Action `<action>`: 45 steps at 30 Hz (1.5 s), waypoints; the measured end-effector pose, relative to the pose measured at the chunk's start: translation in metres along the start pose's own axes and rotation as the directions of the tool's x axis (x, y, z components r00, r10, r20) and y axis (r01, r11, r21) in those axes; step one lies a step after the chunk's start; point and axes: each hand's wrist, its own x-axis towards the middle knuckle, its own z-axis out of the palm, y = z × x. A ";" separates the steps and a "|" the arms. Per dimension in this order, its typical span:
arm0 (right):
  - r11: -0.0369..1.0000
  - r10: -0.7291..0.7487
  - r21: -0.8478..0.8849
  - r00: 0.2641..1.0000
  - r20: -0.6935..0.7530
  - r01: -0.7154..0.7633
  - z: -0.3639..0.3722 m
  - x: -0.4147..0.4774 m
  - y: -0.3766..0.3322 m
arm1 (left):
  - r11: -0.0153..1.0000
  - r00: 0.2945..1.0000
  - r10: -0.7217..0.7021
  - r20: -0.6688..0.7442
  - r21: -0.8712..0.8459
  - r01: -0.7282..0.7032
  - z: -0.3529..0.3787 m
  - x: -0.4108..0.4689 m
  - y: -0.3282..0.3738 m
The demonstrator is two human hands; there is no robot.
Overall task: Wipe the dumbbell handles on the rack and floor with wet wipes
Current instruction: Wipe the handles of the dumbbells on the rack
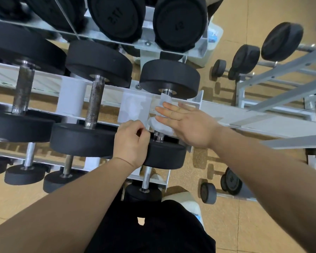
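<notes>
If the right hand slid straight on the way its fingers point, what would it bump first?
The right hand lies flat on the wet wipe round the handle, with its fingers pointing left. Past the wipe, it would probably meet the rack's pale plate first, though the depth is hard to judge.

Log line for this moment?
step: wiping dumbbell handle | right hand: flat, pressing wet wipe on handle | left hand: curled beside wipe, grip unclear
</notes>
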 end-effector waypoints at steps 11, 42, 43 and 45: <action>0.765 0.588 0.529 0.734 -0.340 -0.367 0.004 0.030 -0.031 | 1.000 1.000 0.009 -0.007 -0.005 -0.009 -0.001 0.000 0.000; 0.940 0.286 0.287 0.887 -0.363 -0.185 0.005 0.040 -0.018 | 1.000 1.000 0.020 -0.017 -0.003 -0.020 -0.001 -0.001 0.000; 0.922 0.349 0.306 0.847 -0.401 -0.235 0.001 0.045 -0.012 | 1.000 1.000 0.012 -0.013 -0.003 -0.012 -0.001 -0.001 0.001; 0.864 0.474 0.400 0.757 -0.450 -0.304 -0.006 0.050 -0.004 | 1.000 1.000 -0.006 -0.005 -0.008 0.006 -0.001 -0.001 0.002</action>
